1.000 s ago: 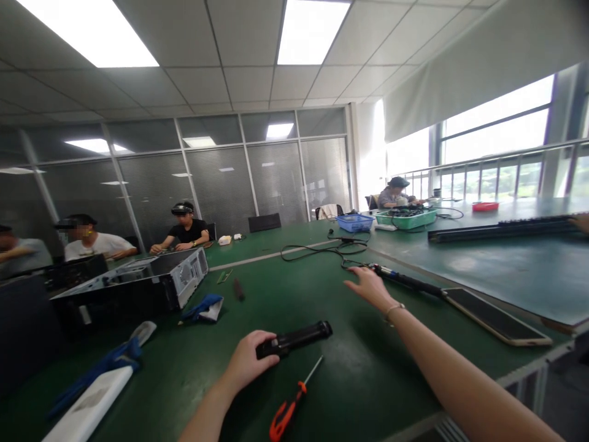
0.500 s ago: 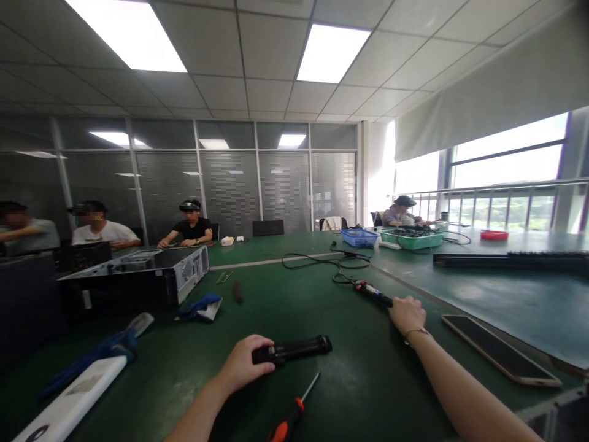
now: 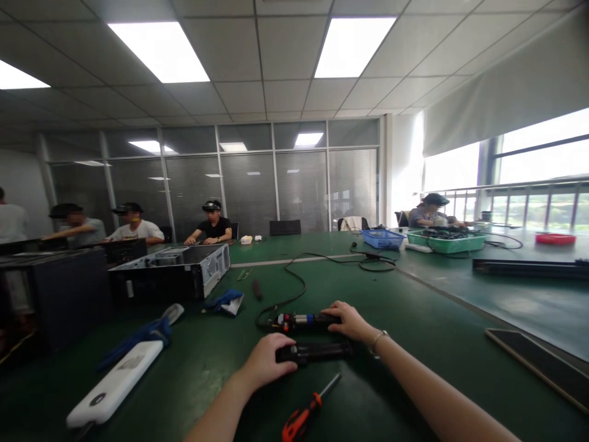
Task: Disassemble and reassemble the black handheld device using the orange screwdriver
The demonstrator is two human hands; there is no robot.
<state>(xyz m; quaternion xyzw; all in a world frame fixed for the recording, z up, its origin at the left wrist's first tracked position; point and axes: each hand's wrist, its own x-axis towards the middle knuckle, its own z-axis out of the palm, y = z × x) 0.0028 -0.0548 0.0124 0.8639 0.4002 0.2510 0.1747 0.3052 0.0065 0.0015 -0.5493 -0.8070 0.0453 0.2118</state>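
My left hand (image 3: 267,365) is closed around the left end of a black elongated casing piece (image 3: 322,352), which lies on the green table. Just behind it is a slim black corded device (image 3: 301,319) with its inner parts exposed, showing red, silver and blue sections; a black cable runs from its left end. The fingers of my right hand (image 3: 352,322) are wrapped over the device's black right end. An orange and black screwdriver (image 3: 297,425) lies in front of the casing piece, shaft pointing up and right.
On the left are a white power-bank-like block (image 3: 117,383), blue gloves (image 3: 142,341) and an open computer case (image 3: 184,273). A phone-like slab (image 3: 538,362) lies at right. Behind stand a blue basket (image 3: 381,239) and a green basket (image 3: 453,244). Several people sit around the table (image 3: 414,368).
My right hand has carried the corded device leftward and nearer, beside the casing piece. My left hand keeps its hold. The whole view has shifted, with things appearing further right.
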